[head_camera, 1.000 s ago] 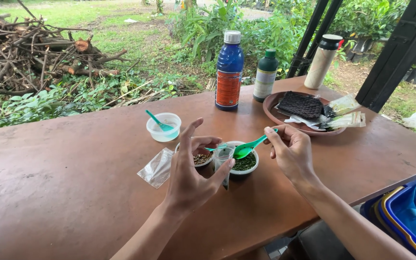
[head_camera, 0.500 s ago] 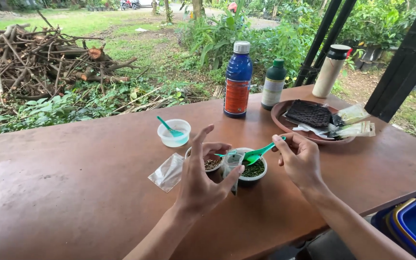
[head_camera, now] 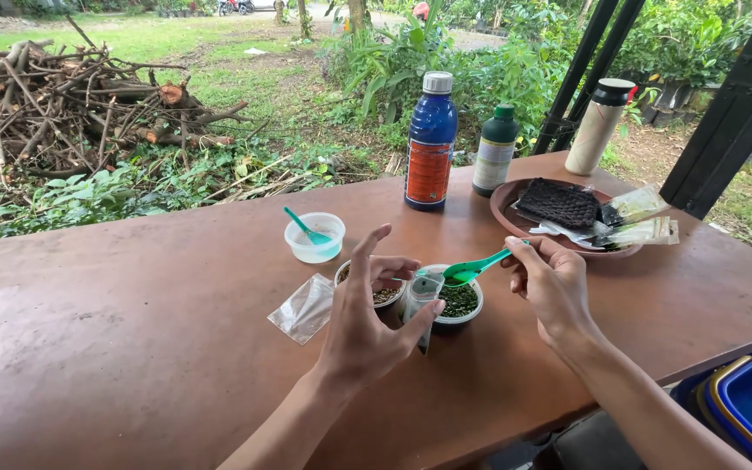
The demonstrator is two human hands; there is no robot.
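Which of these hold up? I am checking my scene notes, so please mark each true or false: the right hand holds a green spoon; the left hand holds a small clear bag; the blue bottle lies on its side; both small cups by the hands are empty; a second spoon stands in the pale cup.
1. The right hand holds a green spoon. True.
2. The left hand holds a small clear bag. True; it is upright between thumb and fingers.
3. The blue bottle lies on its side. False: it stands upright on the table.
4. Both small cups by the hands are empty. False: the white cup holds dark green bits, the other cup brownish ones.
5. A second spoon stands in the pale cup. True.
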